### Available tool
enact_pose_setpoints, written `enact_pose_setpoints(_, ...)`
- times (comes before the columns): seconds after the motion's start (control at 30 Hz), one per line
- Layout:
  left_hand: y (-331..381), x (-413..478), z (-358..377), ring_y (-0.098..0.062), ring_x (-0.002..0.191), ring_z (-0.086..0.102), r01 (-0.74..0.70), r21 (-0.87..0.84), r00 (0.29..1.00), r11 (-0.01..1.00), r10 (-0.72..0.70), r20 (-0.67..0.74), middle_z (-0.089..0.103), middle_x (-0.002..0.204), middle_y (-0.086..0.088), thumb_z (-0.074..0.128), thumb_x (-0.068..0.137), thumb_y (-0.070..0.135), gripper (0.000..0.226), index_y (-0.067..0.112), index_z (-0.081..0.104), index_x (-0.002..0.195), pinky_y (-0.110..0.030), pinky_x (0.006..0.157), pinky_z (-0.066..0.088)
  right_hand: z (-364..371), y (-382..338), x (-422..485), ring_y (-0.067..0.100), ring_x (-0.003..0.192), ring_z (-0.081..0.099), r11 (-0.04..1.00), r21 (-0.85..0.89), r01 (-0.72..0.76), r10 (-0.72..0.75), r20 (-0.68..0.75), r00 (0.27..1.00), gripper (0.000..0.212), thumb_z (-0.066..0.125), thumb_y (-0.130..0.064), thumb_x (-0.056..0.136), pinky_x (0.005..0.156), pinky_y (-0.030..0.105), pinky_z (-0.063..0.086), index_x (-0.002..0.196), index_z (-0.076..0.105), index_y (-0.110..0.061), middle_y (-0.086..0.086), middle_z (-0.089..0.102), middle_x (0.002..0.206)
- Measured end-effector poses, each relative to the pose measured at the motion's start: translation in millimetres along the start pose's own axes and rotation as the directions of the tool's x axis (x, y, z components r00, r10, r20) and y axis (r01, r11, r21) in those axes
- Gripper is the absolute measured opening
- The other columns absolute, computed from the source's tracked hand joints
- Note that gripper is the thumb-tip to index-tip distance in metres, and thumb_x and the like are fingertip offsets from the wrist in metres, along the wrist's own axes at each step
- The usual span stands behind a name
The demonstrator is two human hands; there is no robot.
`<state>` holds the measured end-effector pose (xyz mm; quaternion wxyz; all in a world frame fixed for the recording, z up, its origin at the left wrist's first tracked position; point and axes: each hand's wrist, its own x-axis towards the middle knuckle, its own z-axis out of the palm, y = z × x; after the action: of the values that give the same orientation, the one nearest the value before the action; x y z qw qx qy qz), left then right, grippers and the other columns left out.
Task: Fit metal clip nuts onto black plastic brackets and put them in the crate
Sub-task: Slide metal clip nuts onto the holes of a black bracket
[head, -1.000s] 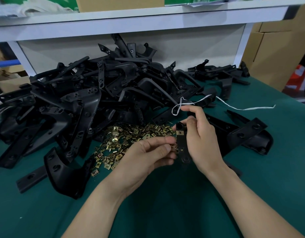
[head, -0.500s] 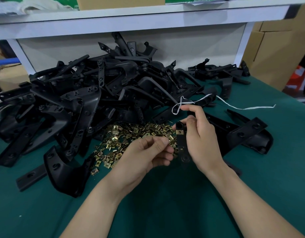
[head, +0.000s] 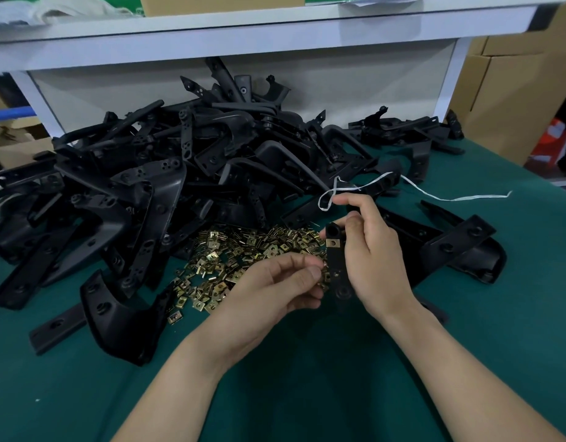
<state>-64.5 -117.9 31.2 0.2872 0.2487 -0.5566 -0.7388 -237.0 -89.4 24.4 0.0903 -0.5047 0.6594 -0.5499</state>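
My right hand (head: 375, 253) grips a narrow black plastic bracket (head: 336, 266) held upright above the green table. One brass clip nut (head: 333, 243) sits on the bracket's upper part. My left hand (head: 275, 288) pinches another clip nut (head: 325, 275) against the bracket's left edge, lower down. Behind my left hand lies a loose heap of brass clip nuts (head: 243, 260). No crate is in view.
A big pile of black brackets (head: 166, 186) fills the back left of the green table (head: 307, 393). More brackets (head: 460, 244) lie at the right. A white string (head: 434, 194) trails across them. A white shelf (head: 243, 36) overhangs the back; cardboard boxes (head: 514, 90) stand at the right.
My left hand's fingers have shifted slightly, working the clip nut at the bracket's left edge. My right hand and the bracket stay in the same place.
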Motion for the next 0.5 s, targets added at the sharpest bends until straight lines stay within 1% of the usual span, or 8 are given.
enact_pose_setpoints(0.07, -0.7, -0.9, 0.4, -0.014, 0.085, 0.066, -0.013, 0.033, 1.000, 0.999, 0.013, 0.001, 0.070, 0.091, 0.000, 0.070, 0.087, 0.020, 0.012, 0.025, 0.077, 0.096, -0.026, 0.080, 0.055, 0.0, -0.1, -0.2, 0.007, 0.052, 0.055, 1.000, 0.000, 0.002, -0.002, 0.004, 1.000, 0.032, 0.038, -0.017, 0.106, 0.057, 0.033, 0.043, 0.119, 0.055, -0.041, -0.005, 0.072, 0.090)
enact_pose_setpoints(0.1, -1.2, -1.3, 0.5, -0.014, 0.086, 0.066, -0.018, 0.046, 1.000, 0.999, 0.018, 0.003, 0.069, 0.091, 0.000, 0.068, 0.090, 0.017, 0.013, 0.024, 0.076, 0.098, -0.026, 0.080, 0.055, 0.0, -0.1, -0.1, 0.006, 0.054, 0.056, 1.000, -0.002, 0.000, 0.000, 0.004, 1.000, 0.032, 0.038, -0.017, 0.106, 0.058, 0.033, 0.044, 0.119, 0.055, -0.042, -0.005, 0.072, 0.090)
enact_pose_setpoints(0.17, -1.0, -1.3, 0.6, -0.014, 0.086, 0.066, -0.015, 0.062, 1.000, 0.998, 0.016, -0.008, 0.070, 0.091, 0.001, 0.067, 0.092, 0.013, 0.016, 0.023, 0.076, 0.101, -0.026, 0.080, 0.056, 0.1, -0.2, -0.1, 0.006, 0.068, 0.063, 1.000, -0.007, -0.007, 0.007, 0.003, 1.000, 0.033, 0.038, -0.017, 0.106, 0.065, 0.038, 0.050, 0.119, 0.055, -0.042, -0.007, 0.072, 0.090)
enact_pose_setpoints(0.2, -0.4, -1.1, 0.7, -0.013, 0.085, 0.066, -0.009, 0.068, 1.000, 0.998, 0.011, -0.017, 0.070, 0.090, 0.002, 0.067, 0.092, 0.012, 0.017, 0.023, 0.076, 0.100, -0.026, 0.080, 0.056, 0.1, -0.2, -0.1, 0.007, 0.070, 0.064, 1.000, -0.008, -0.007, 0.007, 0.002, 1.000, 0.033, 0.038, -0.018, 0.106, 0.067, 0.040, 0.052, 0.119, 0.055, -0.042, -0.007, 0.072, 0.090)
enact_pose_setpoints(0.27, 0.6, -0.4, 0.4, -0.011, 0.084, 0.066, -0.001, 0.090, 1.000, 0.996, 0.004, -0.027, 0.071, 0.087, 0.004, 0.068, 0.090, 0.013, 0.016, 0.024, 0.077, 0.098, -0.025, 0.080, 0.056, 0.1, -0.2, -0.1, 0.009, 0.066, 0.062, 1.000, -0.013, 0.000, 0.000, -0.001, 1.000, 0.033, 0.038, -0.018, 0.106, 0.065, 0.042, 0.052, 0.119, 0.055, -0.042, -0.007, 0.072, 0.090)
enact_pose_setpoints(0.37, 1.0, -0.8, 0.5, -0.011, 0.083, 0.067, 0.006, 0.101, 1.000, 0.995, -0.003, -0.031, 0.072, 0.086, 0.005, 0.071, 0.086, 0.018, 0.015, 0.024, 0.078, 0.097, -0.025, 0.081, 0.056, 0.7, -0.4, 0.3, 0.009, 0.063, 0.062, 1.000, -0.020, 0.004, -0.005, -0.005, 1.000, 0.033, 0.037, -0.019, 0.106, 0.063, 0.041, 0.051, 0.118, 0.054, -0.044, -0.007, 0.072, 0.090)
enact_pose_setpoints(0.43, 0.3, -1.0, 0.3, -0.012, 0.083, 0.067, 0.011, 0.100, 1.000, 0.995, -0.008, -0.030, 0.072, 0.088, 0.003, 0.073, 0.080, 0.023, 0.019, 0.022, 0.078, 0.098, -0.025, 0.081, 0.056, 1.1, -0.6, 0.2, 0.009, 0.068, 0.064, 1.000, -0.016, 0.000, 0.000, -0.005, 1.000, 0.033, 0.037, -0.019, 0.106, 0.066, 0.042, 0.053, 0.118, 0.054, -0.044, -0.008, 0.072, 0.091)
enact_pose_setpoints(0.5, -0.2, -0.7, 0.0, -0.013, 0.084, 0.068, 0.014, 0.096, 1.000, 0.995, -0.012, -0.027, 0.073, 0.090, 0.001, 0.074, 0.079, 0.024, 0.022, 0.019, 0.078, 0.100, -0.025, 0.081, 0.056, 1.1, -0.8, -0.3, 0.008, 0.074, 0.066, 1.000, -0.016, -0.004, 0.004, -0.004, 1.000, 0.033, 0.037, -0.019, 0.106, 0.070, 0.045, 0.054, 0.119, 0.054, -0.044, -0.008, 0.072, 0.091)
